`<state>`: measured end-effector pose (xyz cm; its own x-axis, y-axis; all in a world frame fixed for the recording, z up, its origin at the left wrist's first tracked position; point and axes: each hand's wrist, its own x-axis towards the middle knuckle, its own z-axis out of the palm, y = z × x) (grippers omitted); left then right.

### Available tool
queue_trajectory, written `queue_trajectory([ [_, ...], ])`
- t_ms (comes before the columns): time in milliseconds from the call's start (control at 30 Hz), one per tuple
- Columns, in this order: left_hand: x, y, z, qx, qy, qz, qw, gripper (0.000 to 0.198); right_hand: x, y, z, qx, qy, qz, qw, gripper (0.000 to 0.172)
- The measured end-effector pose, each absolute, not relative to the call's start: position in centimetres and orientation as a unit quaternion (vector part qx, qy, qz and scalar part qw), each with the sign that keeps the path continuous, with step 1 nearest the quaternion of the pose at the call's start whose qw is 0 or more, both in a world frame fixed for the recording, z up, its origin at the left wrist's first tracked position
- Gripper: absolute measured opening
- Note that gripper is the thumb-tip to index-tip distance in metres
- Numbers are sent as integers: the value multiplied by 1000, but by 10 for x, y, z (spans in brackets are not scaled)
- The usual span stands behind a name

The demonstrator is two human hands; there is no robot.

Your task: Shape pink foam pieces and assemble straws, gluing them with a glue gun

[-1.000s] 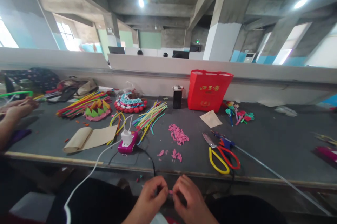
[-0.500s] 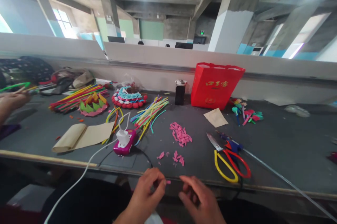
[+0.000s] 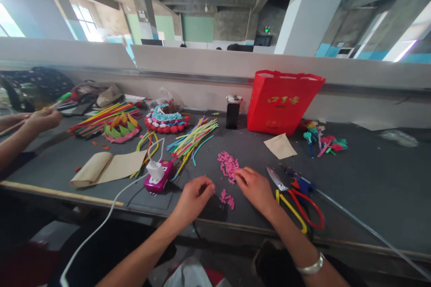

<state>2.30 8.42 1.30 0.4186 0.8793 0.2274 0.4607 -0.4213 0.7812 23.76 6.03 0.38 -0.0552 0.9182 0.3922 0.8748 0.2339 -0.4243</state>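
A pile of small pink pieces [image 3: 227,165] lies on the dark table. The fingertips of my right hand [image 3: 256,190] are at the pile's right edge, curled close together; what may be between them is hidden. My left hand [image 3: 196,198] rests over the table to the left, thumb and forefinger pinched, and I cannot make out what is in the pinch. Between the two hands, nearer the table's edge, sits a smaller cluster of pink pieces [image 3: 227,199]. Scissors [image 3: 292,197] with one yellow and one red handle lie right of my right hand.
A purple power strip [image 3: 158,183] with a white plug and cable is on the left, by a brown paper roll [image 3: 101,168]. Fuzzy colored stems [image 3: 197,136], a glue gun [image 3: 303,183] and a red bag [image 3: 283,103] stand around. Another person's hands [image 3: 43,118] work at far left.
Both hands have moved forward from the table's front edge onto the table, the right one reaching the pink pile. The pink bit seen at my left fingertips no longer shows.
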Motion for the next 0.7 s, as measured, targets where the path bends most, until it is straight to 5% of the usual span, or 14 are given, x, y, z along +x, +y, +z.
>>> queue_trajectory([
  [333, 49, 107, 5, 927, 335, 135, 99, 23, 258, 67, -1, -600, -720, 81, 339, 22],
  [700, 46, 97, 6, 902, 364, 180, 148, 13, 240, 53, 0, -560, -738, 120, 358, 21],
])
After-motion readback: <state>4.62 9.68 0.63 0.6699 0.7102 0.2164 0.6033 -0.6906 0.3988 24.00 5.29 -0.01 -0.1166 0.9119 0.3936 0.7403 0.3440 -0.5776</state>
